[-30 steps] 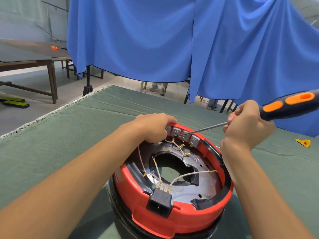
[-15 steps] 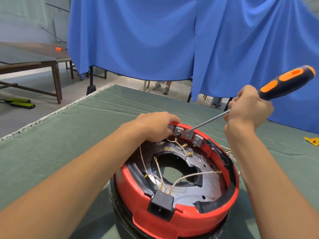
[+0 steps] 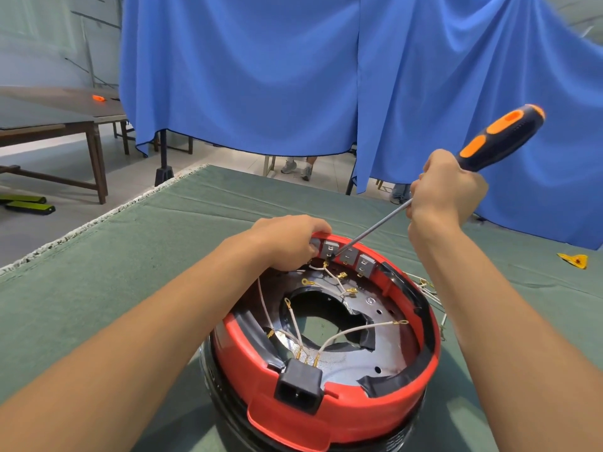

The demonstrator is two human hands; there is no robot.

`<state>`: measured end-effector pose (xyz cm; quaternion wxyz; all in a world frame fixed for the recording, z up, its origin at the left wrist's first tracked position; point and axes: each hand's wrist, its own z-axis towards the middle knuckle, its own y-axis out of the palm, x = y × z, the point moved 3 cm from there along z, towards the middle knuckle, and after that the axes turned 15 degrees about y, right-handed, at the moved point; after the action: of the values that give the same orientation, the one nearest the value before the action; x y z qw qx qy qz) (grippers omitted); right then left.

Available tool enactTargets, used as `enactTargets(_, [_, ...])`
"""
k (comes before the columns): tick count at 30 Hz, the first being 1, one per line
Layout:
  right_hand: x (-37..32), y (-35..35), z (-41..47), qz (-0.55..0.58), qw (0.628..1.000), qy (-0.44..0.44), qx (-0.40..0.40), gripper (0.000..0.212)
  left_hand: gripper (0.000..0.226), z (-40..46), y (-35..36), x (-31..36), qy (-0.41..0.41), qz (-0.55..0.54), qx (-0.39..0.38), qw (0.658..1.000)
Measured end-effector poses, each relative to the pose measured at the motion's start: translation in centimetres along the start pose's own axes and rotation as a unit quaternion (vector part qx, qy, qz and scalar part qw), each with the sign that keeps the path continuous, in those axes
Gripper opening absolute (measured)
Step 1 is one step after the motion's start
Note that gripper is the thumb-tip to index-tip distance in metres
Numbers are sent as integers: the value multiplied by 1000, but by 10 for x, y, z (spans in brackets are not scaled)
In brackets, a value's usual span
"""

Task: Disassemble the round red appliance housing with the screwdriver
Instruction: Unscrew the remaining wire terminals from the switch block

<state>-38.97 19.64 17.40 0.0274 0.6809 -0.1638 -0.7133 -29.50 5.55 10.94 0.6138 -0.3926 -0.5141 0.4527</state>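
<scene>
Right hand (image 3: 445,190) gripping screwdriver (image 3: 499,137), tip seemingly at red housing (image 3: 326,415) terminals

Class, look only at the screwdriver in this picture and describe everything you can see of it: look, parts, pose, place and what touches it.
The screwdriver has a thick dark handle with orange inlays and an orange butt, apparently plastic or rubber, and a long thin bare metal shaft. It slants down from upper right to lower left, above the green-covered table. The right hand grips the lower handle where the shaft begins. The tip sits among the grey terminal blocks on the far inner rim of the red housing, beside the left hand, which holds that rim.
</scene>
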Motion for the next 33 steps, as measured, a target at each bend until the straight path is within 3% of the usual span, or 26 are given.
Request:
enactTargets(4, [3, -12, -28, 66, 993, -80, -53, 22, 38, 0, 0, -2, -6, -1, 5, 1000])
enactTargets(8, [6, -20, -46, 125, 980, -117, -106, 32, 38, 0, 1, -2, -4, 5, 1, 1000])
enactTargets(20, [1, 5, 6, -5, 1000, 17, -16, 23, 36, 1, -1, -1, -2, -3, -5, 1000])
enactTargets(33, [3, 5, 16, -31, 998, 54, -3, 20, 38, 0, -1, -3, -5, -13, -3, 1000])
